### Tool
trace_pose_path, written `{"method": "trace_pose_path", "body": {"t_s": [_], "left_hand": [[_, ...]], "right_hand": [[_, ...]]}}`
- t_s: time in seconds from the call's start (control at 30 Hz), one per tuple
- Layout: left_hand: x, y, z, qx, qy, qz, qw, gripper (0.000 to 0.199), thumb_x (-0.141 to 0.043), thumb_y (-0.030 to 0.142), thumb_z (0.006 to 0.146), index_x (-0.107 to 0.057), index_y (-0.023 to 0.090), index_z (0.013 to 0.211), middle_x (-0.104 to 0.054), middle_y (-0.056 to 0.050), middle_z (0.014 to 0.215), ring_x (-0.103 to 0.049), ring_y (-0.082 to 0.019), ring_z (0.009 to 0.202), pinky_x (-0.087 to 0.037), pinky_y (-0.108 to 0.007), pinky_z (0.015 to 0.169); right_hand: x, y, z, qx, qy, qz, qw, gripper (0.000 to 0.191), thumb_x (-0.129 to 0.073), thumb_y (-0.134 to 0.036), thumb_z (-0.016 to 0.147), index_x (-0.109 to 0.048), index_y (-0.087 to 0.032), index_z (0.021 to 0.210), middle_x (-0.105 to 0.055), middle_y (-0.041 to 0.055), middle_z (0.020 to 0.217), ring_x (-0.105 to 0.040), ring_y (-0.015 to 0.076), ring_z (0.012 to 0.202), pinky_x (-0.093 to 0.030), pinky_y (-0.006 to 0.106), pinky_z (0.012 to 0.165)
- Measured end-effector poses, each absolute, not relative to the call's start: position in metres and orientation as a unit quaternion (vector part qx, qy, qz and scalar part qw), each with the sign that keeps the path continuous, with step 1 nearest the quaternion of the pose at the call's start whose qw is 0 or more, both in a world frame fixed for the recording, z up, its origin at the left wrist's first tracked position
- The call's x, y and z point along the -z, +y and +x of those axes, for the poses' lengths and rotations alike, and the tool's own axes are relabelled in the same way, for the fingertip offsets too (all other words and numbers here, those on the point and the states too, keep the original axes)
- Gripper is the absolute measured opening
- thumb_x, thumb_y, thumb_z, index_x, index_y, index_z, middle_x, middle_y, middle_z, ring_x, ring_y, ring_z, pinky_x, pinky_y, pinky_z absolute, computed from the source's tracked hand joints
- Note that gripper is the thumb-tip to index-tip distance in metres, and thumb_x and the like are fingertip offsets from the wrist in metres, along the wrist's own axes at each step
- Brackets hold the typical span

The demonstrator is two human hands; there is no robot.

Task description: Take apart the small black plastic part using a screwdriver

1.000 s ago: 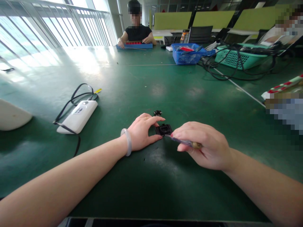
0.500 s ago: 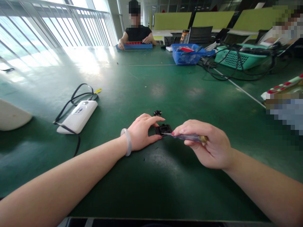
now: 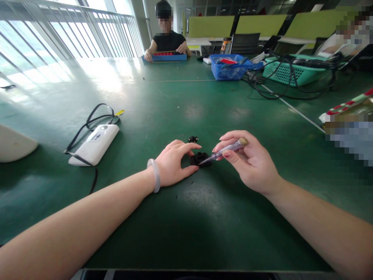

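A small black part [image 3: 201, 158] lies on the green table, with my left hand [image 3: 176, 162] gripping its left side between thumb and fingers. My right hand [image 3: 252, 161] holds a screwdriver [image 3: 230, 149] with a translucent purple handle and a brass-coloured end. The screwdriver slants down to the left, and its tip meets the near edge of the black part. Just behind the part sits a smaller black piece [image 3: 193, 139], apart from my fingers.
A white power bank [image 3: 96, 146] with a black cable lies left. Far back are a blue basket [image 3: 227, 72], a green basket [image 3: 305, 74] with tangled cables, and a person [image 3: 169, 42] at a blue tray. A white object [image 3: 17, 144] stands at the left edge.
My right hand has risen and turned, so the screwdriver now stands more steeply, its tip still at the black part. My left hand keeps its grip. The view has shifted slightly.
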State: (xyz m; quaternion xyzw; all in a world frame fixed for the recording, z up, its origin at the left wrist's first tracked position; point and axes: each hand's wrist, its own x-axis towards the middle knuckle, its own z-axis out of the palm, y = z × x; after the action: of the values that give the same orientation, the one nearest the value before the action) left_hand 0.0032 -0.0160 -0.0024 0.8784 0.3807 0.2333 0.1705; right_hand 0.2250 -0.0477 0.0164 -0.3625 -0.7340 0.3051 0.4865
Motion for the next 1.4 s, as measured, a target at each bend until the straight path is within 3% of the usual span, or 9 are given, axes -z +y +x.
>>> {"method": "trace_pose_path", "body": {"t_s": [0.3,0.37,0.47,0.53,0.7,0.9,1.1,1.27,1.4], "left_hand": [[0.002,-0.018,0.002,-0.298,0.399,0.852,0.159,0.044,-0.065,0.026,0.079,-0.052,0.021,0.121,-0.067,-0.002,0.102,-0.062,-0.02,0.098,-0.048,-0.037,0.091],[0.001,-0.018,0.003,-0.335,0.408,0.838,0.138,0.04,-0.063,0.024,0.081,-0.053,0.02,0.119,-0.067,-0.002,0.101,-0.063,-0.019,0.096,-0.048,-0.036,0.091],[0.002,-0.014,0.003,-0.37,0.445,0.808,0.109,0.035,-0.058,0.018,0.084,-0.054,0.018,0.118,-0.067,-0.004,0.102,-0.062,-0.018,0.097,-0.047,-0.036,0.093],[0.003,-0.012,0.002,-0.376,0.483,0.785,0.094,0.035,-0.055,0.013,0.085,-0.053,0.017,0.119,-0.065,-0.006,0.103,-0.061,-0.019,0.098,-0.046,-0.038,0.094],[0.006,-0.006,-0.003,-0.298,0.584,0.752,0.065,0.042,-0.05,0.011,0.085,-0.049,0.017,0.127,-0.058,-0.012,0.113,-0.055,-0.026,0.107,-0.044,-0.045,0.096],[0.008,-0.009,-0.002,-0.168,0.636,0.753,0.017,0.043,-0.048,0.017,0.086,-0.052,0.025,0.128,-0.055,-0.013,0.115,-0.052,-0.034,0.108,-0.044,-0.053,0.091],[0.009,-0.01,0.001,-0.208,0.554,0.806,0.017,0.047,-0.053,0.027,0.086,-0.049,0.02,0.132,-0.041,-0.013,0.142,-0.033,-0.034,0.132,-0.031,-0.053,0.107],[0.006,-0.005,0.001,-0.191,0.485,0.851,0.065,0.034,-0.055,0.021,0.086,-0.06,0.023,0.12,-0.064,-0.004,0.121,-0.043,-0.029,0.125,-0.034,-0.049,0.106],[0.002,-0.004,-0.001,-0.212,0.499,0.837,0.071,0.028,-0.058,0.019,0.085,-0.066,0.024,0.111,-0.07,-0.004,0.106,-0.054,-0.027,0.109,-0.041,-0.047,0.098]], "right_hand": [[-0.018,-0.046,0.225,-0.213,-0.652,-0.274,0.674,0.018,-0.059,-0.02,0.086,-0.058,-0.027,0.103,-0.064,0.0011,0.085,-0.066,0.018,0.075,-0.057,0.032,0.059],[-0.018,-0.043,0.226,-0.205,-0.66,-0.319,0.649,0.017,-0.06,-0.019,0.085,-0.06,-0.027,0.1,-0.065,0.0017,0.091,-0.067,0.0184,0.08,-0.058,0.035,0.067],[-0.014,-0.039,0.228,-0.202,-0.705,-0.418,0.536,0.015,-0.063,-0.018,0.084,-0.064,-0.025,0.097,-0.067,0.0039,0.103,-0.066,0.0209,0.095,-0.055,0.04,0.086],[-0.01,-0.036,0.229,-0.209,-0.727,-0.435,0.488,0.013,-0.062,-0.019,0.084,-0.065,-0.025,0.096,-0.068,0.004,0.108,-0.065,0.0218,0.101,-0.053,0.042,0.09],[-0.003,-0.029,0.23,-0.226,-0.737,-0.446,0.454,0.013,-0.06,-0.02,0.085,-0.067,-0.025,0.094,-0.069,0.0038,0.112,-0.063,0.0222,0.108,-0.05,0.043,0.095],[-0.007,-0.031,0.227,-0.24,-0.749,-0.456,0.415,0.015,-0.059,-0.02,0.085,-0.067,-0.024,0.097,-0.069,0.0044,0.113,-0.065,0.0225,0.103,-0.054,0.041,0.089],[-0.009,-0.034,0.228,-0.244,-0.771,-0.421,0.411,0.016,-0.058,-0.018,0.085,-0.067,-0.024,0.097,-0.07,0.0037,0.111,-0.065,0.0213,0.104,-0.053,0.039,0.091],[-0.007,-0.035,0.228,-0.255,-0.762,-0.412,0.429,0.015,-0.059,-0.021,0.086,-0.065,-0.024,0.099,-0.07,0.0031,0.109,-0.066,0.0211,0.102,-0.054,0.039,0.09],[-0.009,-0.038,0.228,-0.255,-0.74,-0.427,0.454,0.014,-0.06,-0.023,0.086,-0.064,-0.024,0.099,-0.07,0.0034,0.108,-0.067,0.021,0.1,-0.054,0.04,0.091]]}}
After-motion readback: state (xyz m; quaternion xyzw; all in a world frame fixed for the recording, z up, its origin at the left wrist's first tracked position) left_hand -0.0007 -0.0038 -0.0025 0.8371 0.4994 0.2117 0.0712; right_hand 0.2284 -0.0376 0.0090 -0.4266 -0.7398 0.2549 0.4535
